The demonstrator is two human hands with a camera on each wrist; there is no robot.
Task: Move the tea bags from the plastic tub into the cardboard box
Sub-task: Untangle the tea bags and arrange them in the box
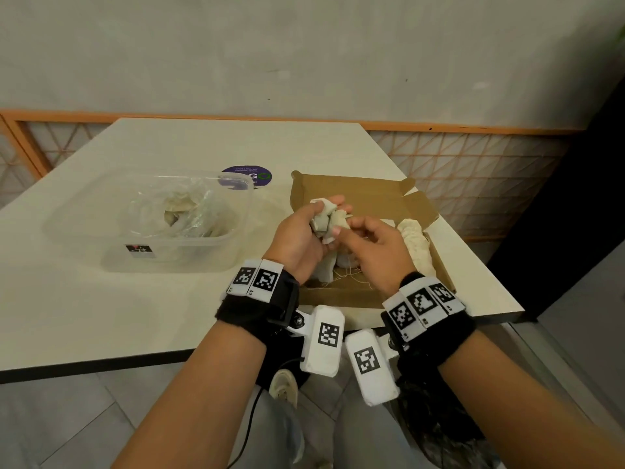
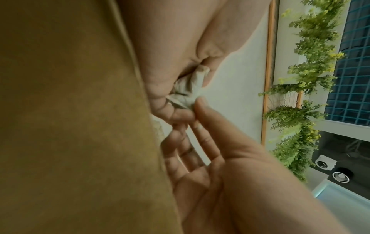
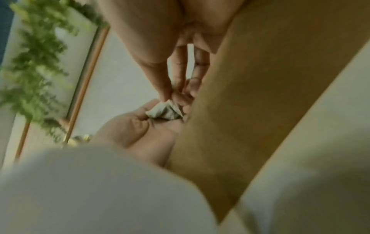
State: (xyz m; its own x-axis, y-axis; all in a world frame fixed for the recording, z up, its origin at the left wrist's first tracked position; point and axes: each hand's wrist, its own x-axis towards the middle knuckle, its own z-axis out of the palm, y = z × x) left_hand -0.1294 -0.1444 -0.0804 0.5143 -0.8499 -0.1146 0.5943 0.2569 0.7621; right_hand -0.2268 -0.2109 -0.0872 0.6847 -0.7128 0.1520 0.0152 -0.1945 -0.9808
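We see two bare forearms, without sleeves. Each wrist carries a wide black fuzzy band: the left band (image 1: 257, 309) and the right band (image 1: 436, 333). On top of each band sit white square tags (image 1: 257, 277) with black pixel patterns. From the inner side of each band a small white box (image 1: 323, 340) stands out on a bracket with a screw, and it has the same kind of pattern. A thin black cable (image 1: 250, 431) hangs below the left forearm. Further down we see a light shoe (image 1: 284, 387).
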